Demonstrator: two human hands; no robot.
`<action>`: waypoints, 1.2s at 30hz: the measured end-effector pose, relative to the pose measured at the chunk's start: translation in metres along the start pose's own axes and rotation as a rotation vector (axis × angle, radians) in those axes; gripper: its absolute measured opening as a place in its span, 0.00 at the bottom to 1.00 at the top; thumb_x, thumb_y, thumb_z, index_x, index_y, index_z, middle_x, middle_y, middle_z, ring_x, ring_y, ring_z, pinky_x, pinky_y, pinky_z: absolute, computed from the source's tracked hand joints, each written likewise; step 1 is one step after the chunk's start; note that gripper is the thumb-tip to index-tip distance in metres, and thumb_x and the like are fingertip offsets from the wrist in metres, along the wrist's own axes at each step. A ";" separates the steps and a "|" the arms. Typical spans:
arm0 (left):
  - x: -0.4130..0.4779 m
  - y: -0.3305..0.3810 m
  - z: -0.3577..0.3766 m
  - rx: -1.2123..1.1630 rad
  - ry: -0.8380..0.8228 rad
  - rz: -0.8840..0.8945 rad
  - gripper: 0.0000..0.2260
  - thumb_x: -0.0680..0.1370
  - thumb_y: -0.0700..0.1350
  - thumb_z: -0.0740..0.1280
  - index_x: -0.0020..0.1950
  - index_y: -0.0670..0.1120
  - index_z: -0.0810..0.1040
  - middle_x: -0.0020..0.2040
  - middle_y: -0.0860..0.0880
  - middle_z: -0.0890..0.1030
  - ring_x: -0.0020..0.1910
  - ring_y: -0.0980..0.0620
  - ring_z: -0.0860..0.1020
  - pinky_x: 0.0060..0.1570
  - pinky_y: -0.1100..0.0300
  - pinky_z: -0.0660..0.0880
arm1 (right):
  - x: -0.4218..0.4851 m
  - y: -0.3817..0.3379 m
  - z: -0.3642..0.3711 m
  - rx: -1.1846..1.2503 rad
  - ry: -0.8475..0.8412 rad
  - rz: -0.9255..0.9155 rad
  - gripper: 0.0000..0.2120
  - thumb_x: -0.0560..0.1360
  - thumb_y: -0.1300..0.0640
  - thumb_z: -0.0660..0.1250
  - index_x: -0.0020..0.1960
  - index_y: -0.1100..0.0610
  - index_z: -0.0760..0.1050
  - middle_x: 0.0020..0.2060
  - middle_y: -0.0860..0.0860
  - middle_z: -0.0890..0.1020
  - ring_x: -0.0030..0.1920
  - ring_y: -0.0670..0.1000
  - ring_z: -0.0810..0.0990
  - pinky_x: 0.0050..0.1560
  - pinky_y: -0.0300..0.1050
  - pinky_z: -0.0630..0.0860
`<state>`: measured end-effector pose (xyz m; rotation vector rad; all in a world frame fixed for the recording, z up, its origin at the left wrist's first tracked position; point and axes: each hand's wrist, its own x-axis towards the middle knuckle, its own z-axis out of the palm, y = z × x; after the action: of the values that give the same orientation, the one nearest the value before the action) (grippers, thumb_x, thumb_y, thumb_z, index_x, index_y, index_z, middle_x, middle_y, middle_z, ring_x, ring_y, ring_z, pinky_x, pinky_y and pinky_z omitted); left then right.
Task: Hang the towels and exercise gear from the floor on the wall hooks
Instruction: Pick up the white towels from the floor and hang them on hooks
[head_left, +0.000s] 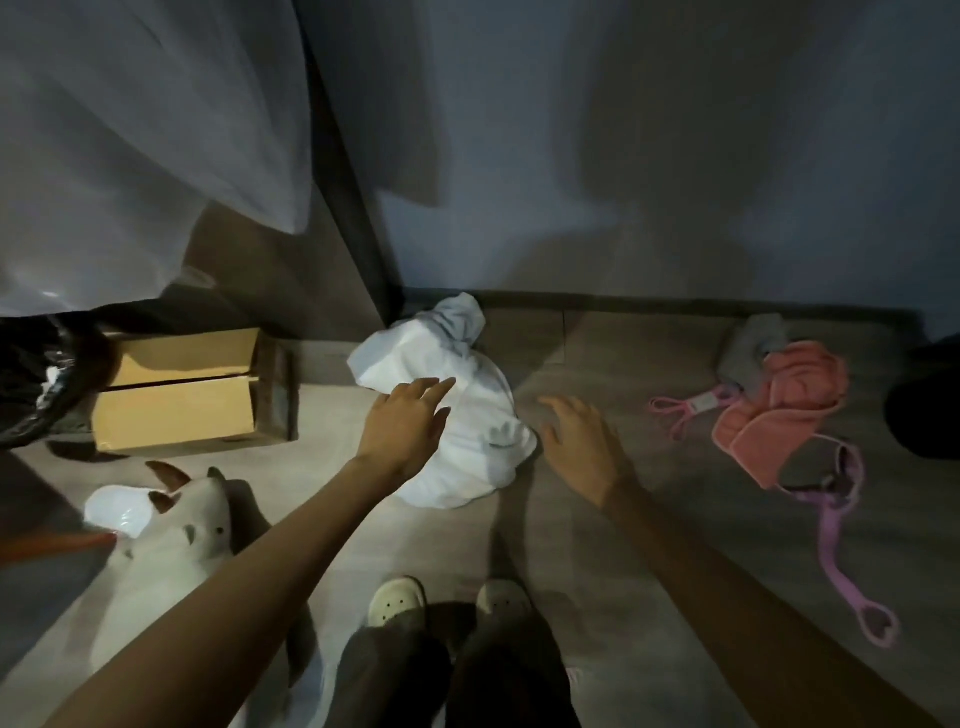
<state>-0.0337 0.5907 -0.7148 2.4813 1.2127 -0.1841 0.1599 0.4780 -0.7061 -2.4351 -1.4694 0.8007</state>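
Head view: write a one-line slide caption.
Left hand and right hand reach for a white towel on the floor; pink towel and purple band lie nearby.

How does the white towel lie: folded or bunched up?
Bunched up. The white towel lies in a rumpled heap on the floor, with no flat folds or neat edges.

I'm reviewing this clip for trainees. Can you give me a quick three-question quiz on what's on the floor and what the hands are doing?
1. True or false: the left hand and the right hand both hold nothing.
2. Which lies nearest the left hand? A) white towel B) purple strap C) cardboard box
3. Fill in: the pink towel lies to the ___ of the white towel.

Key: 1 true; 2 A; 3 right.
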 end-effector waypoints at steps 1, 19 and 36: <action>0.012 -0.010 0.027 0.021 -0.013 0.016 0.20 0.81 0.50 0.56 0.74 0.53 0.62 0.72 0.49 0.68 0.67 0.45 0.70 0.61 0.51 0.68 | 0.015 0.010 0.025 -0.007 -0.009 0.019 0.17 0.78 0.56 0.58 0.66 0.53 0.70 0.64 0.54 0.74 0.63 0.58 0.70 0.62 0.53 0.68; 0.182 -0.146 0.403 -0.403 0.088 0.046 0.25 0.72 0.58 0.70 0.58 0.41 0.73 0.58 0.44 0.74 0.63 0.44 0.67 0.68 0.51 0.62 | 0.248 0.141 0.368 0.069 0.025 -0.180 0.25 0.78 0.57 0.59 0.73 0.46 0.60 0.70 0.54 0.67 0.69 0.57 0.66 0.71 0.54 0.62; 0.119 -0.130 0.309 -0.694 0.178 0.053 0.06 0.80 0.48 0.60 0.49 0.47 0.67 0.32 0.51 0.68 0.31 0.52 0.66 0.36 0.56 0.66 | 0.213 0.100 0.276 -0.148 -0.034 -0.446 0.06 0.73 0.58 0.68 0.42 0.61 0.77 0.46 0.60 0.80 0.55 0.59 0.76 0.68 0.49 0.59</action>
<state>-0.0477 0.6320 -1.0671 1.9359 1.0414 0.4136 0.1660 0.5811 -1.0543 -2.0642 -2.0443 0.6548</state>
